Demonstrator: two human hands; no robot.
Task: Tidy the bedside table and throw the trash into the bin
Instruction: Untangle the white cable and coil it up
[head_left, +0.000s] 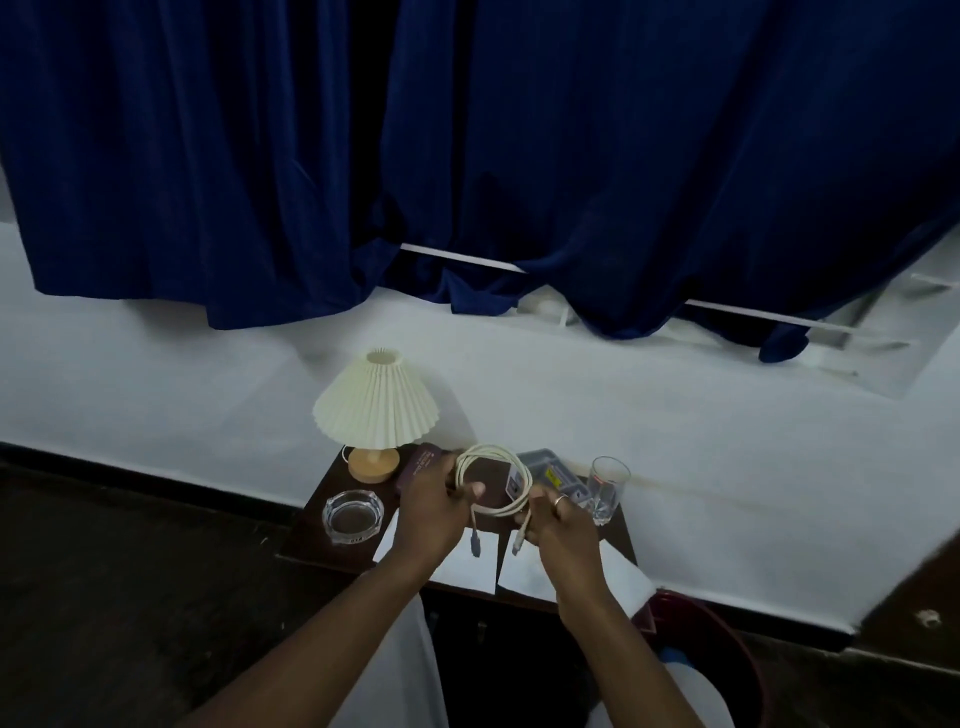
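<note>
The curtain (467, 156) is deep navy, over a white wall (675, 426). The lamp's shade (376, 402) is cream with fine pleats; its base (373, 464) is pale wood. The cable (493, 452) is off-white. The counter (311, 530) is dark brown, the papers (465, 569) on it white. The ashtray (353, 517) and the glass (608, 488) are clear; the glass bears a red mark. The book (423, 462) is dark purple with pale lettering. The bin (667, 608) is dark red. The floor (130, 571) is near black.

the red bin (675, 605) is cut off by the bottom edge.
</note>
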